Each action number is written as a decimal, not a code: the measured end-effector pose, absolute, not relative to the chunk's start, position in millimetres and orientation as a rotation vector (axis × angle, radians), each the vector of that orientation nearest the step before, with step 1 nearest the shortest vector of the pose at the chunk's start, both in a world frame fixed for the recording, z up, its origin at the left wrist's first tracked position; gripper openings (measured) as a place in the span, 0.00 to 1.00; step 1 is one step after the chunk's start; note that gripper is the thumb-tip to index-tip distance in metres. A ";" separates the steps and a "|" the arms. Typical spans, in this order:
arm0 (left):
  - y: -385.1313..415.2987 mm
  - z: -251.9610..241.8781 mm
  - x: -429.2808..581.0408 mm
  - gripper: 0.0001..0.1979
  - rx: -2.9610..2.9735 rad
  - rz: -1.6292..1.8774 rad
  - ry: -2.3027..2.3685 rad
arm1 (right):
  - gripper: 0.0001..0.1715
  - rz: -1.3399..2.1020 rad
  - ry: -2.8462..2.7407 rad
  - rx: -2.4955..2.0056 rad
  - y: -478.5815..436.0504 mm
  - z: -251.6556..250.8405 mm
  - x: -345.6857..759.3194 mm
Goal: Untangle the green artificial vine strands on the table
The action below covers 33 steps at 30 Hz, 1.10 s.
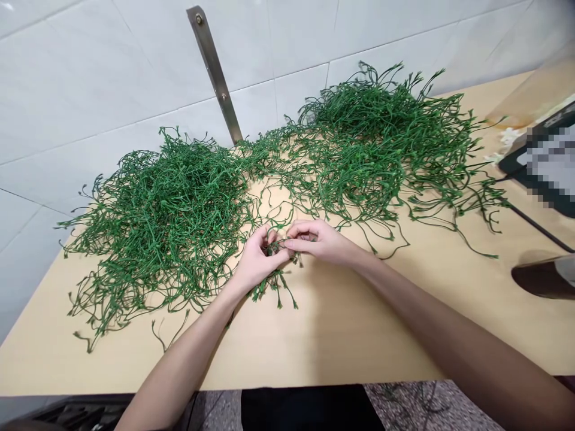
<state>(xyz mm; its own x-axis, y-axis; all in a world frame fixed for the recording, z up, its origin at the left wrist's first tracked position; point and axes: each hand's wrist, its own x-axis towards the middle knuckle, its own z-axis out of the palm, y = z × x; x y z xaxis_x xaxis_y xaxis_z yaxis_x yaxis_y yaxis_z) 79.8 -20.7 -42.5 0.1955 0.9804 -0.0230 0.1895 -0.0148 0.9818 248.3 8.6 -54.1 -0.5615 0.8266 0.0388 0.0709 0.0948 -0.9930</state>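
Observation:
Thin green artificial plant stems lie in two tangled heaps, a left heap (179, 209) and a right heap (377, 137). Between them, near the middle of the table, my left hand (259, 260) is closed on a small bunch of these stems (272, 284), whose forked tips poke out below the palm. My right hand (318, 240) pinches at the upper part of the same bunch, thumb and forefinger together, touching or almost touching the left fingers. Exactly what sits between the right fingertips is partly hidden.
The wooden table (359, 341) stands against a white tiled wall with a metal bracket (215, 78). At the right are a dark-framed device (539, 161) with a black cable (539, 226), a dark brown cylindrical object (539, 280) and white flower-like pieces (509, 137). Loose stems lie near the left forearm.

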 end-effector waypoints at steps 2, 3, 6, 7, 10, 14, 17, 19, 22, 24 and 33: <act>-20.8 -43.1 80.1 0.21 1.400 0.996 1.164 | 0.16 1.525 -1.755 -0.873 9.5 -53.5 249.6; -20.9 -43.4 80.2 0.21 1.381 1.013 1.149 | 0.16 1.521 -1.754 -0.873 9.9 -53.0 250.3; -21.0 -44.4 80.0 0.23 1.311 1.016 1.113 | 0.15 1.518 -1.734 -0.887 11.1 -52.8 251.9; -21.0 -44.7 79.9 0.23 1.286 1.011 1.105 | 0.15 1.526 -1.726 -0.892 11.4 -53.2 252.1; -20.6 -45.3 79.7 0.25 1.221 1.009 1.066 | 0.16 1.522 -1.700 -0.904 12.3 -55.0 251.8; -20.0 -44.7 79.2 0.23 1.174 1.036 1.064 | 0.14 1.350 -1.694 -0.903 13.2 -56.9 250.5; -19.4 -44.7 78.2 0.20 1.184 1.058 1.090 | 0.14 1.271 -1.699 -0.907 13.6 -56.9 250.5; -18.9 -45.6 77.4 0.18 1.191 1.057 1.104 | 0.16 1.295 -1.700 -0.905 13.5 -56.0 251.0; -17.8 -46.9 76.8 0.17 1.203 1.030 1.107 | 0.19 1.353 -1.700 -0.899 13.2 -53.9 252.1; -17.1 -46.8 76.9 0.16 1.208 0.984 1.076 | 0.20 1.373 -1.699 -0.905 13.3 -52.8 252.9; -15.4 -37.3 76.0 0.13 1.149 0.908 1.018 | 0.21 1.448 -1.595 -0.900 16.3 -54.7 256.0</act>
